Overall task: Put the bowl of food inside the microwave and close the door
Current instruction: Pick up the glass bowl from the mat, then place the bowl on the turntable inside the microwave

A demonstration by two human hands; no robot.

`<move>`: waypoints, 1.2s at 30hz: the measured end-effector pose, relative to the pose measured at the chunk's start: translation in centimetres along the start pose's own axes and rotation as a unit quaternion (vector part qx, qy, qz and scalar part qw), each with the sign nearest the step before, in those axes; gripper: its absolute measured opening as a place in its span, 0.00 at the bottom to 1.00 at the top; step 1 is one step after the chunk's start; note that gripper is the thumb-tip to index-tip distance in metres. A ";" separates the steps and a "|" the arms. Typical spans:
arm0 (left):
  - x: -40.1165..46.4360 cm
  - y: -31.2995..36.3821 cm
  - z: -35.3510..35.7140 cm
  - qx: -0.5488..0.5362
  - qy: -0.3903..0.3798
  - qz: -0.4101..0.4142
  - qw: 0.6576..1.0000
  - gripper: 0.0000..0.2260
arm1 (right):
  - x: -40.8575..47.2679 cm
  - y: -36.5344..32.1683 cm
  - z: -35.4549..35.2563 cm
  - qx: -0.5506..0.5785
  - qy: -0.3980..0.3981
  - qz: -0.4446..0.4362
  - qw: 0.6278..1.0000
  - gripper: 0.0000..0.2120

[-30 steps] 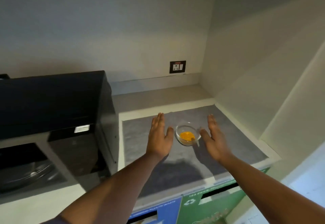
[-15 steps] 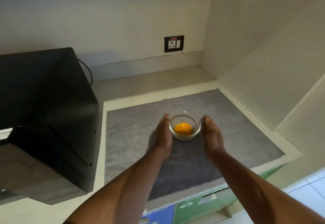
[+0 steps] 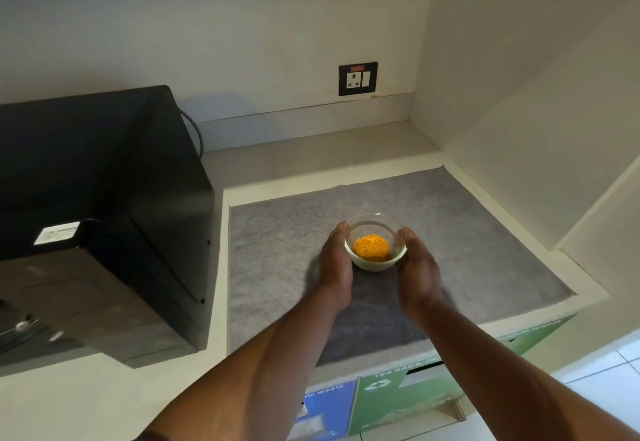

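Note:
A small clear glass bowl (image 3: pixel 375 260) with a heap of orange food (image 3: pixel 371 248) is cupped between both hands, tilted a little toward me over the grey mat (image 3: pixel 277 232). My left hand (image 3: pixel 335 267) presses its left side and my right hand (image 3: pixel 417 274) its right side. I cannot tell whether the bowl still touches the mat. The black microwave (image 3: pixel 104 180) stands at the left on the counter; its open door (image 3: pixel 79 305) juts toward me at the lower left, the cavity out of sight.
A wall socket (image 3: pixel 357 78) sits on the back wall. A white side wall (image 3: pixel 519 111) closes in the right. Blue and green recycling bins (image 3: pixel 381 392) stand below the counter's front edge. A cable (image 3: pixel 195 132) runs behind the microwave.
Both hands went from open beside the bowl to pressing on its sides. The bowl now looks tilted and slightly raised. The view shifted right and closer.

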State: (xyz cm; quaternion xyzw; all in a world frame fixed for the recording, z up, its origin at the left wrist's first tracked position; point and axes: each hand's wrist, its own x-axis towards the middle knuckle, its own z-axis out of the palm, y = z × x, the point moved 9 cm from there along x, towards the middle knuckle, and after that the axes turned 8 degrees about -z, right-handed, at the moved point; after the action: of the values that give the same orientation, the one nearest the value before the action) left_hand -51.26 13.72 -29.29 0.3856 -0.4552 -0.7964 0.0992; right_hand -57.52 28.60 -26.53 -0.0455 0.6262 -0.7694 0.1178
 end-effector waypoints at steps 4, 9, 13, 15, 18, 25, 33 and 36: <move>-3.6 1.4 -1.7 0.002 0.007 0.026 1.000 0.21 | -3.2 -1.4 1.0 0.002 -0.027 -0.036 0.999 0.15; -9.3 2.0 -5.2 0.000 -0.010 0.042 0.999 0.22 | -9.5 -2.3 2.4 0.026 -0.022 -0.020 0.999 0.24; -14.1 1.9 -9.3 0.014 -0.021 0.026 0.999 0.25 | -16.3 -3.8 4.7 0.031 -0.044 0.000 0.999 0.12; -17.3 2.3 -12.6 0.007 -0.024 0.024 0.999 0.24 | -20.5 -4.5 6.8 0.028 -0.058 -0.012 0.998 0.12; -22.5 3.8 -18.0 -0.015 -0.019 0.055 0.998 0.23 | -26.7 -5.4 10.3 0.031 -0.084 -0.017 0.996 0.12; -32.2 7.0 -30.3 0.001 0.031 0.102 0.994 0.23 | -38.2 -5.9 19.2 0.002 -0.151 -0.013 0.988 0.15; -37.3 10.5 -42.5 -0.025 0.109 0.147 0.983 0.23 | -45.7 -5.7 29.6 -0.007 -0.217 -0.016 0.976 0.16; -37.2 11.1 -45.6 -0.038 0.132 0.151 0.979 0.23 | -46.0 -4.0 32.5 -0.015 -0.237 0.001 0.971 0.18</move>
State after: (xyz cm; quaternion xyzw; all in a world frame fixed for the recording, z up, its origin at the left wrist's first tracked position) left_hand 4.18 -3.19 -14.04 0.4102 -0.4604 -0.7312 0.2916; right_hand -6.43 9.30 -12.19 -0.2278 0.5921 -0.7270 0.2626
